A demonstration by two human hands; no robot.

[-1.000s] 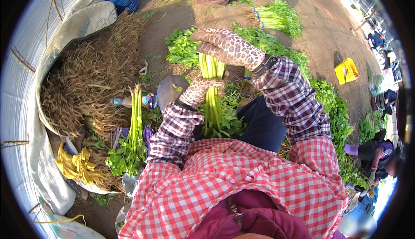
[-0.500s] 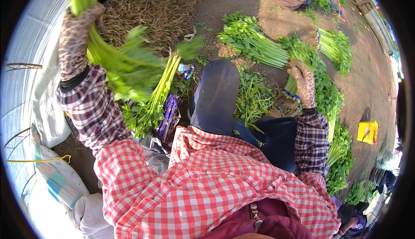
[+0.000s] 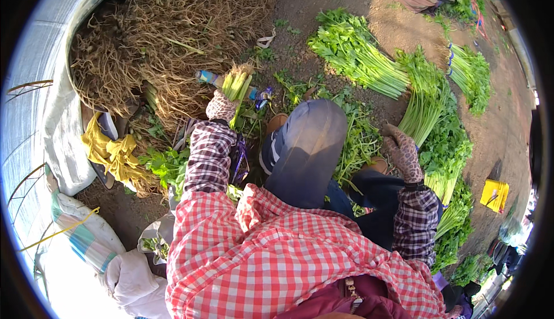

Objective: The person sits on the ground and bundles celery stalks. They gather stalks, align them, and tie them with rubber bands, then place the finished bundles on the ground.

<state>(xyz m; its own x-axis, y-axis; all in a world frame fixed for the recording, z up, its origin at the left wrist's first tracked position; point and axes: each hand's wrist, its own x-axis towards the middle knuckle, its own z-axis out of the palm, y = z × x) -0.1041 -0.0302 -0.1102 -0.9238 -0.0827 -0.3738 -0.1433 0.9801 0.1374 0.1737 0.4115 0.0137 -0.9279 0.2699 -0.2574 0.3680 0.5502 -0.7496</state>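
My left hand (image 3: 221,107), in a spotted glove, is closed around a celery bunch (image 3: 238,81). The bunch's cut base points away from me, while my hand and sleeve cover much of its leafy part. My right hand (image 3: 402,154), gloved alike, hovers beside my right knee with its fingers curled in. Whatever those fingers hold, if anything, is hidden. Close to it lies a row of celery (image 3: 424,108), stalk ends toward me. A larger celery pile (image 3: 360,53) spreads beyond, and loose green stalks and leaves (image 3: 358,140) cover the ground between my legs.
A large heap of dry brown roots (image 3: 167,36) fills the far left. Purple ties (image 3: 241,160) lie by my left forearm, and a yellow cloth (image 3: 109,149) lies further left. At right are a blue-banded celery bunch (image 3: 468,74) and a yellow packet (image 3: 494,195).
My left hand has come down and inward from the upper left, and now grips celery low near my left knee. My right hand has shifted lower in view, off the banded bunch. The view has shifted.
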